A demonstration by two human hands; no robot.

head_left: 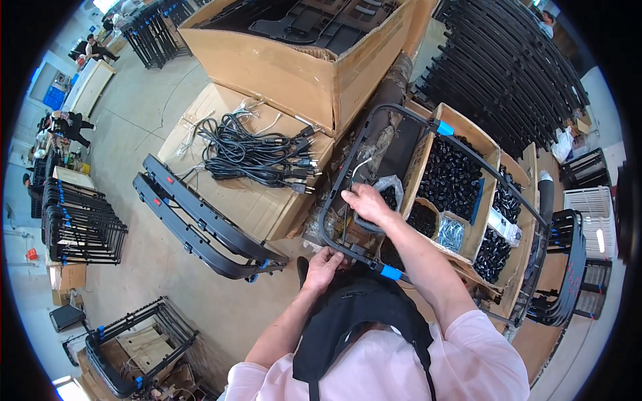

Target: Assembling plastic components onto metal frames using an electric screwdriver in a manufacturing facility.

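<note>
A black tubular frame [326, 212] with rounded corners lies across the parts boxes in front of me, with blue tape [390, 272] round its near bar. Inside its left end, my right hand [369, 203] is closed in a pinch on a thin black cable [345, 227]. Pale and green wire ends [361, 165] stick up past those fingers. My left hand [322, 269] is closed at the frame's near left corner, thumb and fingers against the bar; its fingertips are partly hidden. Below the right hand sits a clear plastic bag [396, 189] in a container.
Compartments of black plastic parts [451, 175] and a bag of screws [452, 234] lie under the frame. Left of it, bundled power cords [257, 150] rest on a carton [267, 217], beside two curved black bars [207, 230]. A large open carton [287, 77] stands beyond.
</note>
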